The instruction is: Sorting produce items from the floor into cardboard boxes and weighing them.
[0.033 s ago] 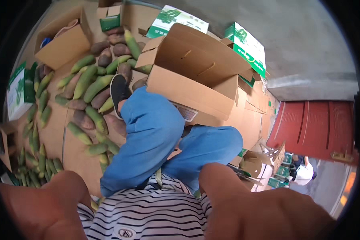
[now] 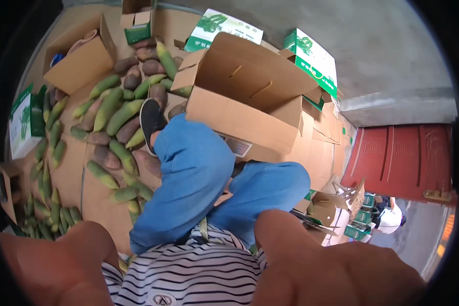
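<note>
Close to the camera, my left hand (image 2: 53, 268) fills the lower left corner, large and blurred, with its fingers out of sight. My right hand (image 2: 336, 273) looms at the lower right. Its fingers are cut off by the dark rim, so any grip is hidden. Neither hand visibly touches the goods on the floor. Past my blue trousers (image 2: 194, 168) stands an open brown carton (image 2: 245, 115), its inside showing no contents. Left of it lie many long green radish-like vegetables (image 2: 107, 109), mixed with purplish-brown ones (image 2: 132, 77).
Cardboard sheets (image 2: 71, 178) cover the floor. Green-and-white boxes (image 2: 25, 125) stand at the left and along the back wall. A brown box (image 2: 81, 64) at the far left holds something blue. Further right are a red door (image 2: 398, 160) and another person in white (image 2: 390, 219).
The whole view has shifted very slightly. Both hands stay almost where they were, and nothing on the floor has been moved.
</note>
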Demonstrator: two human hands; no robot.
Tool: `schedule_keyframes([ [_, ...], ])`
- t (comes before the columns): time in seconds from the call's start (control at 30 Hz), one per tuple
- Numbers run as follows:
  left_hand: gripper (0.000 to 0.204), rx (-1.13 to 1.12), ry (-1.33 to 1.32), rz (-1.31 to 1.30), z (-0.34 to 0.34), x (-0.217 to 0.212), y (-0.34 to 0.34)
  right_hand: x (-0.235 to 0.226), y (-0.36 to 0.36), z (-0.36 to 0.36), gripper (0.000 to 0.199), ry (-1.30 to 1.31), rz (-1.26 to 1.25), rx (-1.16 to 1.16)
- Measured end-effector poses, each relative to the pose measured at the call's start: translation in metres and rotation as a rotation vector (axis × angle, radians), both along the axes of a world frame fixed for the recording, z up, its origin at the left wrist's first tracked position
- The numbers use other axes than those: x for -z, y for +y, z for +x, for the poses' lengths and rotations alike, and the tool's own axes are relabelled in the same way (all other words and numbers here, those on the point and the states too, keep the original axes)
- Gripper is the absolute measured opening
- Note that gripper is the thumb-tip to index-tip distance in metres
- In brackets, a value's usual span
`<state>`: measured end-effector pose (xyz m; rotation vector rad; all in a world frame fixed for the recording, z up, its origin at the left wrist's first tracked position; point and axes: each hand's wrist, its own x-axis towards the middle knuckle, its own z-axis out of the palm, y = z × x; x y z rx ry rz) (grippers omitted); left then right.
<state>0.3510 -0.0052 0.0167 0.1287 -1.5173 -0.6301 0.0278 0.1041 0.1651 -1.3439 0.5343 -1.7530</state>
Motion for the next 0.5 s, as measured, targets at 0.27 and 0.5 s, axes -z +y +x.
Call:
schedule_keyframes([
  [0.27, 0.054, 0.105, -0.048, -0.047, -0.056, -0.007, -0.018, 0.031, 0.025, 0.003, 0.011, -0.013, -0.096, -0.024],
  [0.5, 0.052, 0.168, -0.136, 0.024, -0.031, 0.005, -0.028, 0.073, -0.062, -0.022, 0.016, -0.073, -0.07, -0.073],
])
